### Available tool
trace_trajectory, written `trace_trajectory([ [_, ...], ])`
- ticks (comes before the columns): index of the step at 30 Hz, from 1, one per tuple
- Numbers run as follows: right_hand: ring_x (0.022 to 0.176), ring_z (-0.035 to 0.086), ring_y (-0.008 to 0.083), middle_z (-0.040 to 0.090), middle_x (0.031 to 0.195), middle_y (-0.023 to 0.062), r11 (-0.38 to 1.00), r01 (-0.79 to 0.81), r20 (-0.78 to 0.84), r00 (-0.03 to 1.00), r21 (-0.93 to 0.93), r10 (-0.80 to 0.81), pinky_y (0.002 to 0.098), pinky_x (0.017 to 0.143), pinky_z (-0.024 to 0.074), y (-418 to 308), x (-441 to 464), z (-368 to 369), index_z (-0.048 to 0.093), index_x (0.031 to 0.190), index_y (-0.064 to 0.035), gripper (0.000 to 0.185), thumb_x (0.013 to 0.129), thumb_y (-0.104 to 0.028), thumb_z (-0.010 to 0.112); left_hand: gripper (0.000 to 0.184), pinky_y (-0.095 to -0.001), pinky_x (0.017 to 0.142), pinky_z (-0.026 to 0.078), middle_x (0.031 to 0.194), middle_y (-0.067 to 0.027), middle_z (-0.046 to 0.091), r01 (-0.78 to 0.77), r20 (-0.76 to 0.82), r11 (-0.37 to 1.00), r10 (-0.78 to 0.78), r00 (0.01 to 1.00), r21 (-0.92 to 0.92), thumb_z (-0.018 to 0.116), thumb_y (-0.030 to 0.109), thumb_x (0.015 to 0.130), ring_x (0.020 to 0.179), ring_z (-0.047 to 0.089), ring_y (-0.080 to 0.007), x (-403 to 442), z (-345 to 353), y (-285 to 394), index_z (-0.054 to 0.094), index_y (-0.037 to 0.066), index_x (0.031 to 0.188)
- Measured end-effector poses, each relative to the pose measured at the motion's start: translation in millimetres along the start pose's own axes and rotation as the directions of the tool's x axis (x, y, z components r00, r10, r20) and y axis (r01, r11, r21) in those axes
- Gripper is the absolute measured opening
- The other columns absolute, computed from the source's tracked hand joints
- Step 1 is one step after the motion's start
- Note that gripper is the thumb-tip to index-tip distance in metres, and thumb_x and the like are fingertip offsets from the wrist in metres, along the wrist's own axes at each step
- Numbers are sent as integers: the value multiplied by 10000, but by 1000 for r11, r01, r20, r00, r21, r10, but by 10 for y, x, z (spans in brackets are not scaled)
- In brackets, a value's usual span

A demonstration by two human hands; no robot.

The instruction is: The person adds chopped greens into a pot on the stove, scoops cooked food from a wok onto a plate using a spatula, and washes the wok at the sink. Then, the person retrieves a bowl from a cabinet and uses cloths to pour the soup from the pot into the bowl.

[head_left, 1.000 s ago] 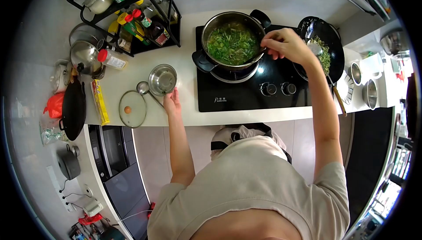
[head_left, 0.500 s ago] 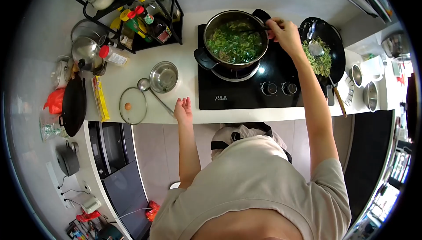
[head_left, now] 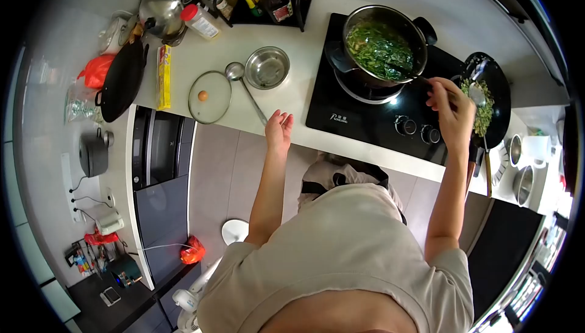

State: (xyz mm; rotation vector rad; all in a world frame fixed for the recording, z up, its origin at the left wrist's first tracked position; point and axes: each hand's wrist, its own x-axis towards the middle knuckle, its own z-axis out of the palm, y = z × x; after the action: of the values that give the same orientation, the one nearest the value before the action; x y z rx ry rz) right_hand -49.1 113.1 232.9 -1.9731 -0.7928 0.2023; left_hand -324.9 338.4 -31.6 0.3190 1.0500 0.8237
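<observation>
My right hand point(head_left: 452, 109) grips the handle of a dark utensil point(head_left: 419, 79), its fingers closed around it at the right of the steel pot point(head_left: 390, 14). The utensil's far end is down among chopped leafy greens point(head_left: 375, 46) in liquid, so its shape is hidden. The pot has black handles and stands on the burner of a black glass stove point(head_left: 365, 123). My left hand point(head_left: 279, 129) is held palm up at the counter's front edge, fingers loosely apart and holding nothing. Close beside it lies a metal ladle point(head_left: 235, 71), its handle towards the hand.
A steel bowl point(head_left: 267, 68) and a glass lid point(head_left: 210, 113) with a brown knob lie left of the stove. Right of the pot sits a black wok point(head_left: 501, 98) with chopped food and a metal spoon. A bottle rack point(head_left: 268, 25) stands at the back.
The view has turned, shifting the counter and stove. My right hand and the utensil have moved around the pot from its upper right to its lower right. My left hand remains open.
</observation>
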Motion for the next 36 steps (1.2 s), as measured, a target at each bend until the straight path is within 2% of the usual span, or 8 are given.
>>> trace_trajectory([
  [5, 694, 628, 104, 673, 809, 79, 946, 154, -150, 982, 286, -115, 236, 642, 506, -393, -237, 376, 678, 1022, 18, 165, 926, -68, 575, 365, -346, 900, 523, 1013, -144, 526, 19, -32, 1000, -19, 999, 2, 505, 4, 836, 969, 552, -243, -177, -268, 7, 448, -40, 1194],
  [11, 930, 620, 298, 576, 1131, 149, 723, 689, 105, 717, 40, -689, 377, 763, 537, 32, -221, 2436, 593, 1106, -22, 287, 821, -27, 628, 323, -349, 884, 522, 986, -120, 532, -15, -40, 999, 16, 999, 33, 550, 58, 867, 929, 556, -229, -347, -527, 26, 480, -36, 1168],
  [13, 952, 615, 293, 529, 1192, 146, 753, 652, 360, 686, 81, -633, 357, 796, 532, 254, -200, 2949, 571, 1142, -20, 320, 823, -38, 587, 340, -353, 887, 517, 1016, -118, 522, -25, -35, 999, 27, 999, 42, 551, 58, 867, 941, 548, -225, -432, -581, 53, 477, -32, 1187],
  [19, 1182, 476, 255, 455, 1267, 132, 397, 894, 506, 445, -207, -739, 337, 926, 439, 823, -144, 3702, 568, 1164, -45, 369, 810, -149, 577, 363, -345, 843, 518, 1062, -113, 514, 22, -100, 983, -4, 995, 185, 541, 60, 866, 916, 551, -233, -652, -716, 110, 475, -18, 1213],
  [25, 1345, 310, 276, 315, 1448, 162, 579, 794, 591, 560, -185, -580, 399, 1010, 345, 544, -324, 3350, 473, 1302, -148, 680, 720, -373, 742, 358, -314, 785, 512, 1055, -104, 526, 79, -40, 951, -70, 997, 299, 538, 73, 869, 852, 570, -224, -680, -750, -5, 480, -4, 1214],
  [30, 1173, 509, 311, 445, 1341, 190, 722, 690, 363, 664, 39, -654, 386, 928, 437, 279, -761, 2121, 485, 1279, -77, 546, 762, -109, 656, 320, -270, 736, 507, 987, -76, 564, 56, 166, 887, -147, 975, 458, 552, 86, 882, 800, 588, -172, -627, -313, -190, 511, 10, 1189],
  [34, 1050, 574, 304, 617, 1119, 116, 705, 518, 72, 827, -484, -558, 418, 877, 460, 819, -1140, 465, 635, 1052, -46, 285, 768, -43, 612, 287, -261, 693, 511, 945, -67, 587, 69, 242, 779, -276, 930, 623, 564, 112, 896, 791, 615, -147, -751, 215, -524, 539, 15, 1166],
  [36, 1107, 525, 316, 583, 1143, 123, 751, 11, -279, 925, -660, -259, 436, 943, 421, 799, -1191, -454, 633, 1114, -65, 394, 721, -43, 659, 306, -260, 699, 512, 957, -67, 609, 59, 296, 718, -358, 886, 693, 574, 125, 898, 793, 622, -150, -890, 464, -775, 535, 18, 1182],
])
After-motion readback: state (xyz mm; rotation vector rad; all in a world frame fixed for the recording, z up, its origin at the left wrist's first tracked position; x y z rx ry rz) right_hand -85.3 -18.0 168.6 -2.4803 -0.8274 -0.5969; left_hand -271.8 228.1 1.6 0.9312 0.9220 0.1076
